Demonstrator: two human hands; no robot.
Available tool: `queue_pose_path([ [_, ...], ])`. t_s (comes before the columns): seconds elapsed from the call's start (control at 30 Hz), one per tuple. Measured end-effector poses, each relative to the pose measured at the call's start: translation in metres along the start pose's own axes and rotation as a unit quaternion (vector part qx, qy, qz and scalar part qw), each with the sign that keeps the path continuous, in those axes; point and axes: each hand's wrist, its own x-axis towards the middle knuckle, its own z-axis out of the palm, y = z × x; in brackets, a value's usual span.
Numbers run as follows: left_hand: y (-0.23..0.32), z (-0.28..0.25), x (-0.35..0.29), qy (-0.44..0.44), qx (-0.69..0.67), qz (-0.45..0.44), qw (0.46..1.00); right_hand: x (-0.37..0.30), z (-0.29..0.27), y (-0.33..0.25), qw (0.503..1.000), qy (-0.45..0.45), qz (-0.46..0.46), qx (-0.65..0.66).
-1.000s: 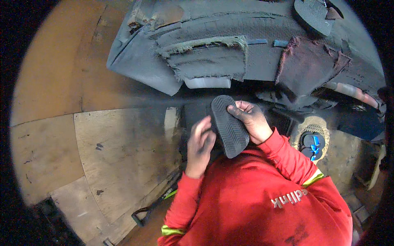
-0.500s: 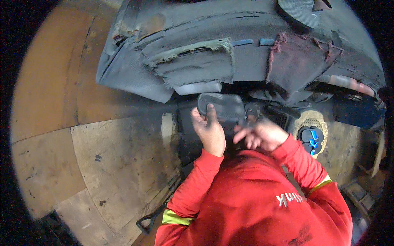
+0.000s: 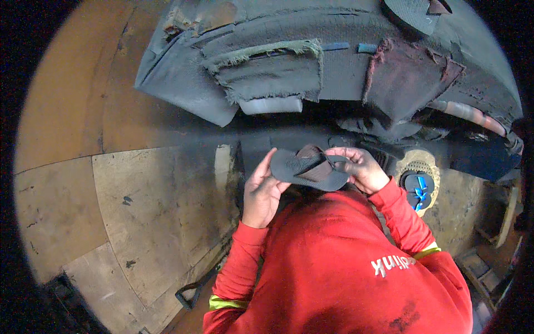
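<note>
A dark grey sandal [image 3: 286, 166] with crossed brownish straps is held level in front of my chest, straps facing up. My left hand [image 3: 261, 195] grips its left end, thumb and fingers closed at the edge. The right end is pinched by my right hand [image 3: 365, 171], its fingers beside the straps. Beyond the hands, on a dust-covered grey machine or bench [image 3: 345, 72], another dark sandal [image 3: 411, 15] lies at the far right.
Frayed grey cloth [image 3: 270, 72] and red-edged cloth [image 3: 409, 78] drape over the bench edge. At right, dark footwear with blue straps [image 3: 420, 189] lies on a pale perforated surface [image 3: 417, 161]. Wooden boards [image 3: 150, 222] cover the left side; a black handle [image 3: 189, 295] protrudes near them.
The sandal has turned from its sole side to its strap side and come closer to my body. My right hand, blurred and apart before, now grips its right end.
</note>
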Motion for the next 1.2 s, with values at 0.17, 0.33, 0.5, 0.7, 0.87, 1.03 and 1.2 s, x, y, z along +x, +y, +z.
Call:
queue_pose_path([
  [0.17, -0.004, 0.015, 0.004, 0.022, 0.038, -0.014, 0.999, -0.015, 0.010, 0.002, 0.964, 0.076, -0.115, -0.227],
  [0.33, 0.001, 0.024, 0.022, 0.082, 0.146, 0.041, 0.985, -0.017, 0.030, -0.020, 0.691, 0.090, -0.363, -0.619],
  [0.5, 0.012, 0.035, 0.029, 0.105, 0.190, 0.086, 0.972, -0.012, 0.071, -0.021, 0.672, 0.129, -0.324, -0.653],
  [0.7, 0.024, 0.049, 0.035, 0.156, 0.273, 0.120, 0.942, 0.021, 0.085, -0.008, 0.648, 0.148, -0.368, -0.650],
  [0.87, 0.028, 0.049, 0.048, 0.138, 0.355, 0.199, 0.903, 0.055, 0.075, 0.012, 0.654, 0.159, -0.450, -0.588],
  [1.03, 0.025, 0.052, 0.057, 0.133, 0.449, 0.223, 0.855, 0.076, 0.062, 0.034, 0.662, 0.172, -0.472, -0.556],
  [1.2, 0.024, 0.055, 0.069, 0.121, 0.551, 0.168, 0.808, 0.074, 0.053, 0.035, 0.685, 0.174, -0.451, -0.545],
])
